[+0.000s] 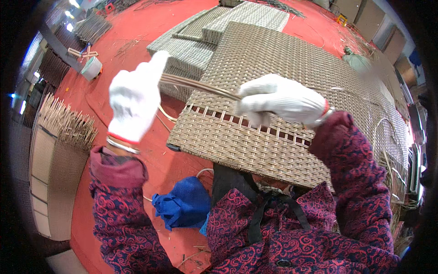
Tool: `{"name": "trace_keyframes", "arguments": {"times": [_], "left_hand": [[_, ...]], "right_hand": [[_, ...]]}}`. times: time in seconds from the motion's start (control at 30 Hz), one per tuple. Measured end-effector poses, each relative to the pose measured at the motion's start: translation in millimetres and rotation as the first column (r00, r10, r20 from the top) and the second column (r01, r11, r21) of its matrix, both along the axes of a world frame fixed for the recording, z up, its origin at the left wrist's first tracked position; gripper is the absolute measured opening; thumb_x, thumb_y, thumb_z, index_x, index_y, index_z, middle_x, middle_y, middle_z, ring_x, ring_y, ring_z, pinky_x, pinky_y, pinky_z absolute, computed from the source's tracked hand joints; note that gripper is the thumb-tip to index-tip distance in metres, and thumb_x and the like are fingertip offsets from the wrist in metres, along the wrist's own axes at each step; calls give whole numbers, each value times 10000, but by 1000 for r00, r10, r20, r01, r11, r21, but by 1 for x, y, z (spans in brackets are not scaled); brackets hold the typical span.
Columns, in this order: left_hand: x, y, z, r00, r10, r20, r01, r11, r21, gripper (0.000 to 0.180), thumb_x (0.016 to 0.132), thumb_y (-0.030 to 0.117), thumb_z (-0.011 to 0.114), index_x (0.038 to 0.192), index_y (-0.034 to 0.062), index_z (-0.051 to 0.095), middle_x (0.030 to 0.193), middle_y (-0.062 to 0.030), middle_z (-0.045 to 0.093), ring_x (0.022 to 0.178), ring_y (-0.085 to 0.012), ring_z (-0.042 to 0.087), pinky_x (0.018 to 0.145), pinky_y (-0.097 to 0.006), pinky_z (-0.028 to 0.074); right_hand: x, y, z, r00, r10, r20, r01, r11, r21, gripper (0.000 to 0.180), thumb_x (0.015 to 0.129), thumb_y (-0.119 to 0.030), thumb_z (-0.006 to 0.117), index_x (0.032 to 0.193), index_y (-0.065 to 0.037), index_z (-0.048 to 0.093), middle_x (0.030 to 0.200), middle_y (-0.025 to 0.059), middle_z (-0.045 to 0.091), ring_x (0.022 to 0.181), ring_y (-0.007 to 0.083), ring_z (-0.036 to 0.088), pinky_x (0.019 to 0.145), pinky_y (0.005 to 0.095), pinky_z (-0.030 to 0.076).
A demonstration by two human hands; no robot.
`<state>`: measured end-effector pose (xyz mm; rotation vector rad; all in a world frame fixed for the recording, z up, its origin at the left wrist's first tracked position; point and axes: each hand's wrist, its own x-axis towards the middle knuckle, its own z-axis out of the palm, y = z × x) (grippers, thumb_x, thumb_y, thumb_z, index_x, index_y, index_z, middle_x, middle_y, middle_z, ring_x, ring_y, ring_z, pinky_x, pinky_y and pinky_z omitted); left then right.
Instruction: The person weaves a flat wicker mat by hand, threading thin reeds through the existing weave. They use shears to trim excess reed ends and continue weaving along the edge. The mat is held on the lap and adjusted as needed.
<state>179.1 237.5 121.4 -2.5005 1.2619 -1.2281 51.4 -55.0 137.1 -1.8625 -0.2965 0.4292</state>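
Observation:
Both of my hands wear white knitted gloves. A brown wicker strand, which looks folded or doubled, stretches between them above a woven wicker panel. Its left end runs into my left hand, raised off the panel's left side with the fingers closed. My right hand grips the other end over the panel. Just beneath the strand, the panel has a row of open gaps in its weave, crossed by thin uprights. A pale loose strand hangs by the panel's left edge.
Grey woven panels are stacked behind. A blue cloth bundle lies on the red floor below the near edge. At far left stand a white bucket and a partly woven panel with bristling ends. Loose strands curl at the right.

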Motion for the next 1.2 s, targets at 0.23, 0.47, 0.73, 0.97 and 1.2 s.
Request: {"name": "trace_keyframes", "arguments": {"times": [0.23, 0.47, 0.73, 0.97, 1.2], "left_hand": [[69, 76, -50, 906, 406, -114, -394, 912, 117, 529, 916, 75, 564, 1414, 251, 581, 920, -116, 695, 730, -311, 675, 686, -454, 534], [102, 147, -103, 706, 621, -340, -614, 776, 142, 446, 956, 114, 527, 1369, 254, 622, 1026, -165, 733, 881, -371, 714, 777, -482, 555], [135, 259, -164, 705, 580, -408, -604, 793, 83, 472, 962, 103, 476, 1400, 219, 607, 1069, -193, 728, 921, -409, 694, 816, -492, 542], [131, 217, -169, 320, 304, -897, -591, 804, 61, 883, 780, -134, 624, 1577, 185, 418, 1423, -170, 601, 1053, -252, 654, 917, -352, 541], [-34, 18, -49, 668, -250, -701, 126, 966, -224, 522, 886, 128, 703, 1397, 73, 613, 1348, -151, 656, 1216, -312, 617, 1048, -380, 482]], "right_hand": [[-63, -56, 11, 951, -224, -212, 131, 916, -380, 280, 970, -269, 634, 1083, -23, 709, 722, -3, 627, 642, 85, 567, 611, 263, 461], [-162, -141, -10, 777, -510, -370, 401, 853, -333, 304, 885, -205, 659, 1058, 31, 740, 716, 26, 645, 598, 95, 555, 554, 242, 423], [-234, -196, -5, 545, -732, -408, 382, 651, -657, 269, 901, -234, 736, 994, 19, 744, 740, 37, 673, 637, 100, 598, 578, 254, 465], [-132, -103, -33, 872, -475, -118, 397, 827, -397, 274, 914, -270, 635, 815, -15, 643, 687, 27, 585, 633, 120, 539, 602, 302, 456], [-16, 47, -74, 960, -17, 280, 125, 919, -374, 391, 946, -408, 587, 1055, -54, 714, 960, 192, 705, 892, 419, 680, 817, 514, 533]]}}
